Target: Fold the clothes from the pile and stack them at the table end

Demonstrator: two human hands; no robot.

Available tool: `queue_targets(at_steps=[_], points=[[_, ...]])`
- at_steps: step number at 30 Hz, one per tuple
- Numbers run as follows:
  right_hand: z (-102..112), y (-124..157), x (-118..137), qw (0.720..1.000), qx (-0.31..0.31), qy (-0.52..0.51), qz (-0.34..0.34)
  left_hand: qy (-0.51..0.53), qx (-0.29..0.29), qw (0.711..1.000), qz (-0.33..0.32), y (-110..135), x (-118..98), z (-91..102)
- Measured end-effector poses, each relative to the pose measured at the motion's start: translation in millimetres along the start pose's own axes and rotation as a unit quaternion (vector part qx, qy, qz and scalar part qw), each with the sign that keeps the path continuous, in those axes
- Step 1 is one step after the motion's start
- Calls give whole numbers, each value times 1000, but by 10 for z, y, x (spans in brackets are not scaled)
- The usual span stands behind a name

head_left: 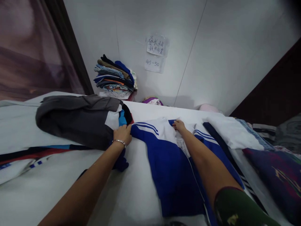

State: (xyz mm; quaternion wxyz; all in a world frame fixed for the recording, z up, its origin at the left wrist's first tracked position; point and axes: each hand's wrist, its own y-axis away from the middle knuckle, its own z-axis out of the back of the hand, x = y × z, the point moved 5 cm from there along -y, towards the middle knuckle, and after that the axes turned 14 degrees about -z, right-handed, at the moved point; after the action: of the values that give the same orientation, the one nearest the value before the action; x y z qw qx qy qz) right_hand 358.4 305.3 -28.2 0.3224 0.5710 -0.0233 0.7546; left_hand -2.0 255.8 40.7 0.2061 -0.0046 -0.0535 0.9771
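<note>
A blue and white zip-up jacket [166, 169] with striped sleeves lies spread on the white table [134, 185]. My left hand [122, 134], a silver bracelet at its wrist, is closed on the jacket's left-side sleeve. At the collar, my right hand [180, 125] pinches the fabric near the top of the zip. The right forearm hides part of the jacket's front and its other sleeve. Just beyond my left hand rests a dark grey garment [77, 121], lying over blue, black and red cloth.
A stack of folded clothes [115, 77] stands by the wall at the back left. Handwritten paper signs [156, 53] are fixed to the wall. White cloth [237, 131] and a dark purple garment [275, 179] lie on the right. Striped clothing [35, 157] lies at the left.
</note>
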Motion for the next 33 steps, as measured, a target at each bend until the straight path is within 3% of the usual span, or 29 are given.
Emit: queue_targets(at_steps=[4,8,11,13,17,19,22,28,30,33], points=[[82,236,-150,999,18,-18,21,83,-70,991,-76,242,-412,47],[259,679,-351,996,51,-13,71,311,15,947,-78,680,-841,-136],[426,1077,-668,992,85,11,92,492,86,866,5,1040,-1123,-393],[546,1343,-908,988,124,27,83,605,109,784,82,1268,-1291,-524],[864,1830,-1235,985,143,64,73,745,94,631,193,1643,-1538,-577],[1011,2031,-1325,985,125,93,80,769,79,594,221,1771,-1601,-565],[1111,2247,-1446,982,123,122,76,773,87,590,216,1844,-1705,-573],[1037,2418,-1498,969,127,181,111,703,161,676,151,1688,-1965,-528],[999,2482,-1476,963,125,208,121,701,154,684,133,1654,-1934,-431],[907,2665,-1440,950,160,226,142,696,121,698,118,1709,-1696,-315]])
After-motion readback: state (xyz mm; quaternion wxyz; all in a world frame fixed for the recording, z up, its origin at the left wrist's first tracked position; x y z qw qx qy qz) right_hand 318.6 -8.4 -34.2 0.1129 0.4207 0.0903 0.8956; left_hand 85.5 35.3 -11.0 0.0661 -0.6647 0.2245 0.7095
